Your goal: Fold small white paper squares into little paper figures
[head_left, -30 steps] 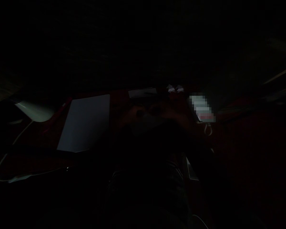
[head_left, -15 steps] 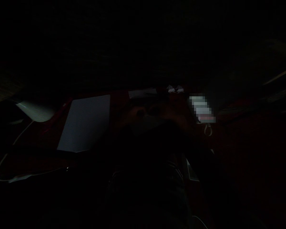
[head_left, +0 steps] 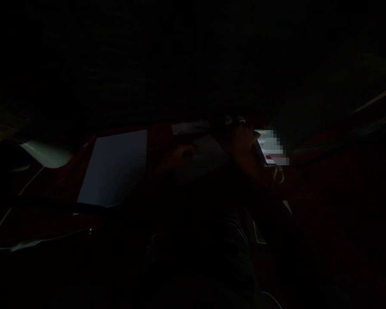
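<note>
The whole view is very dark. My left hand (head_left: 179,157) lies at the left side of a dim grey sheet (head_left: 209,154), its fingers seeming bent; whether they hold anything is lost in shadow. Farther right, my right hand (head_left: 243,141) reaches away from me beside two small whitish pointed pieces, perhaps folded paper (head_left: 241,119). Its thumb side catches light from a lit phone (head_left: 267,146) just to the right. The right fingertips are too dark to make out, so any grip on the pieces is hidden.
A pale flat rectangular panel (head_left: 116,167) lies on the dark red surface at left. Beyond the grey sheet is a lighter strip (head_left: 191,127). A white curved object (head_left: 49,154) and a cable (head_left: 1,223) are farther left. A loop (head_left: 279,175) hangs off the phone.
My right hand has moved right and away from me, from beside my left hand to the pointed pieces and the phone. More of the grey sheet shows. The left hand has barely moved.
</note>
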A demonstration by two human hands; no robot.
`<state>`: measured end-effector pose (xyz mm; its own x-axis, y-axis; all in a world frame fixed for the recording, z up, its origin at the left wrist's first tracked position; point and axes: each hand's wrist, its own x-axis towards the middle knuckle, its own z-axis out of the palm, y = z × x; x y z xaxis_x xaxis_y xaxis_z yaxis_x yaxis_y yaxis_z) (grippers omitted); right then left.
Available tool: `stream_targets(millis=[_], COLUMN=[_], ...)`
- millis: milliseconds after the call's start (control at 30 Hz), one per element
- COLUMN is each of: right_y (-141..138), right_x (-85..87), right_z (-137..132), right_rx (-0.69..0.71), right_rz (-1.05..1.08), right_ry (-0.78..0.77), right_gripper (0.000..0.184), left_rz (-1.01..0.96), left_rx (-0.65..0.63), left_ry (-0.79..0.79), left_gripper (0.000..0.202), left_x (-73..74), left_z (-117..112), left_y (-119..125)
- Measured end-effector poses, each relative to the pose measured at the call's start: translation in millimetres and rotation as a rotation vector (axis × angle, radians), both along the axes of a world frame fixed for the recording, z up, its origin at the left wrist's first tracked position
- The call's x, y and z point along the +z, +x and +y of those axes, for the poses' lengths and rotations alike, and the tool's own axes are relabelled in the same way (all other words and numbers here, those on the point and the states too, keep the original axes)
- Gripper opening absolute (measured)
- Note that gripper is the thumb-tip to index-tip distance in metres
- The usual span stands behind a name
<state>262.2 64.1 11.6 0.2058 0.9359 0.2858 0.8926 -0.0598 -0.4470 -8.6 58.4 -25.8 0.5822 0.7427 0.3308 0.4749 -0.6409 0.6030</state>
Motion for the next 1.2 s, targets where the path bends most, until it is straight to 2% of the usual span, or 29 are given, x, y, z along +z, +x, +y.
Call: stream_targets(millis=[133, 233, 400, 600, 867, 1067, 1133, 1200], right_y=[-6.8, -15.7, -22.6, -28.0, -28.8, -25.3, -26.9, -28.2], right_x=[3.5, 8.7, 20.5, 24.3, 30.2, 27.2, 23.9, 20.5], right_z=[-5.5, -10.7, -19.1, -25.1, -27.8, -24.6, -24.1, -23.8], right_rx=[-0.095, -0.161, -0.191, -0.153, 0.147, 0.707, 0.790, 0.811], right_rz=[-0.056, -0.106, -0.185, -0.232, -0.286, -0.191, -0.149, -0.118], right_ry=[-0.100, -0.188, -0.313, -0.255, -0.316, -0.416, -0.381, -0.345], right_gripper=[0.075, 0.082, 0.076, 0.066, 0.046, 0.037, 0.036, 0.035], left_rz=[0.042, 0.038, 0.037, 0.032, 0.044, 0.113, 0.129, 0.134], left_rx=[-0.005, 0.004, -0.004, -0.007, -0.008, 0.002, 0.000, -0.010], left_ry=[-0.012, -0.035, -0.058, -0.060, -0.079, -0.033, -0.005, 0.009], left_gripper=[0.008, 0.010, 0.009, 0.009, 0.011, 0.010, 0.009, 0.008], left_x=[-1.5, -3.7, -3.8, -1.2, 1.4, 4.9, 8.4, 11.2], left_z=[1.5, 1.7, 1.4, 0.6, -0.2, 1.0, -0.1, -1.4], left_y=[-1.4, -1.9, -2.0, -1.5, -1.7, -0.6, 0.3, 1.2])
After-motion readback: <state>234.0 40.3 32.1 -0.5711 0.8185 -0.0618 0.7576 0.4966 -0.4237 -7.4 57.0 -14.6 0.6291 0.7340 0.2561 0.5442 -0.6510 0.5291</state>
